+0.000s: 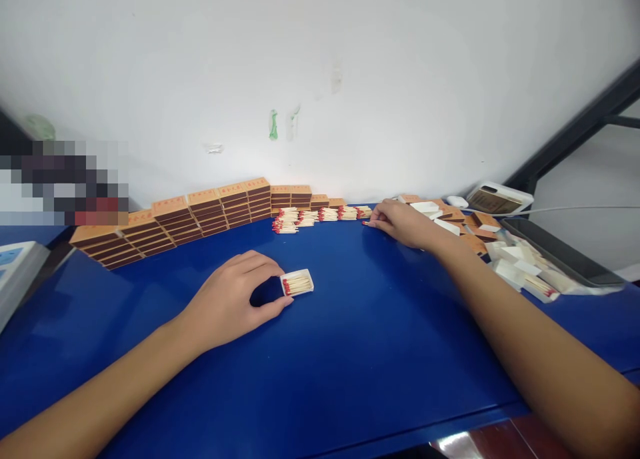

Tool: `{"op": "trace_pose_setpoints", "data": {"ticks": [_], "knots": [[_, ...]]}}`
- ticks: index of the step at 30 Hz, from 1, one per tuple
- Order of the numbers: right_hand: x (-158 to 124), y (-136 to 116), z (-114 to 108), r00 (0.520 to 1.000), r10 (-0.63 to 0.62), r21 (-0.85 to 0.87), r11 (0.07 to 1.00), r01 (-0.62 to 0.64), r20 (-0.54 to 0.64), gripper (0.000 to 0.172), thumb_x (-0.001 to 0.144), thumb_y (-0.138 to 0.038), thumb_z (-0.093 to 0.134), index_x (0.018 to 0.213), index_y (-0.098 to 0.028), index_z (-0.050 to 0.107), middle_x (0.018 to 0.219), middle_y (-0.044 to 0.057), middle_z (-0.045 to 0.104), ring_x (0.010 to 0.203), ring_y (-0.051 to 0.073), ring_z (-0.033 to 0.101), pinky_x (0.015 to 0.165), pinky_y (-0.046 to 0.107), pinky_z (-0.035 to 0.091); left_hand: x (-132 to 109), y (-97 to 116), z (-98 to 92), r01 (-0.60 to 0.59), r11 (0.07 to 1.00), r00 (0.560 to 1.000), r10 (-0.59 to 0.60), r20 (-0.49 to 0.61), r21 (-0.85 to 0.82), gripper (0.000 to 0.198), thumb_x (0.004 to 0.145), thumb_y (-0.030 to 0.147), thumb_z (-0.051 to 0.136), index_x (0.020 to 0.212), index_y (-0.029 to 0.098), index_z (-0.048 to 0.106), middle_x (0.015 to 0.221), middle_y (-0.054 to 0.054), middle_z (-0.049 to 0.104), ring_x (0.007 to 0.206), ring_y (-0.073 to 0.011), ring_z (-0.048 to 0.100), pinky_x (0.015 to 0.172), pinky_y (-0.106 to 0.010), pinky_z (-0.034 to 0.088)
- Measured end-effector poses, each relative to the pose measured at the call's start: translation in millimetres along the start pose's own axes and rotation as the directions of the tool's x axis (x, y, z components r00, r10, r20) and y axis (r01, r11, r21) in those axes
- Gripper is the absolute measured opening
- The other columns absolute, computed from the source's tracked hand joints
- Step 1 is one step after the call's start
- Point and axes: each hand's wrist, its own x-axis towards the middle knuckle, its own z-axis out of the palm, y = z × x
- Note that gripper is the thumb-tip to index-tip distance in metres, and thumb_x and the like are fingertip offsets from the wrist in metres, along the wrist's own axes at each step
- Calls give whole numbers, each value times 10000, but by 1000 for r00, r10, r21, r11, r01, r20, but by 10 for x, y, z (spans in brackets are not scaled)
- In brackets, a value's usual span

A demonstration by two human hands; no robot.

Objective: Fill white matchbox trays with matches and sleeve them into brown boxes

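A white matchbox tray [312,285] lies on the blue table with red-headed matches [298,285] in it. My left hand [240,297] holds the tray at its left end, thumb on the near side and fingers on the far side. Farther back, my right hand [400,220] is closed in a pinch at the right end of a row of match piles [329,215]. A red match head [366,223] shows at its fingertips; how many matches it holds is hidden.
Stacked orange matchboxes [170,212] line the wall at left. Loose white trays [510,262] and orange sleeves lie at right beside a dark phone [570,249], a white-cased device [500,197] and a cable. A blurred-out person is at far left.
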Motion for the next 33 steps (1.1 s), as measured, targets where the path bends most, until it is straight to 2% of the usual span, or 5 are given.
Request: {"op": "trace_pose_setpoints", "data": {"ticks": [14,25,28,30,33], "knots": [[-14,44,-22,999,-27,14,1000,27,37,219,966,-365,545,904,-196,670,909,110,704,867,258,629,764,358,446,11,10,3,-1,1000,1000,1,-1,2,239,980,383,713,1149,215,730,1131,-79,767,1042,-255,710,910,-431,590],[-28,-38,-32,998,22,12,1000,-23,61,204,996,-339,535,886,-202,636,932,112,708,871,256,634,770,352,448,4,2,-1,4,1000,1000,-4,2,-2,244,976,386,719,1156,221,729,1131,-78,766,1044,-262,709,904,-428,586],[-87,-279,-85,998,-43,139,990,37,39,253,1027,-398,524,881,-210,612,890,85,684,809,232,610,746,343,448,11,7,3,-1,1000,1000,1,-5,-9,240,978,381,718,1158,222,729,1128,-76,766,1048,-261,709,905,-424,586],[-172,-585,-127,991,-134,285,950,127,4,285,1058,-437,495,926,-214,612,870,58,667,776,214,592,721,334,450,14,8,9,-5,1000,1000,5,-11,-12,238,978,380,718,1153,219,728,1121,-73,766,1046,-258,709,905,-422,585],[-347,-1143,-131,957,-284,432,856,283,-63,224,1086,-389,503,996,-215,611,941,45,659,825,191,604,744,316,471,14,3,20,-4,1000,1000,4,-15,-11,231,973,371,724,1143,214,726,1111,-70,766,1032,-254,711,911,-423,583]]}}
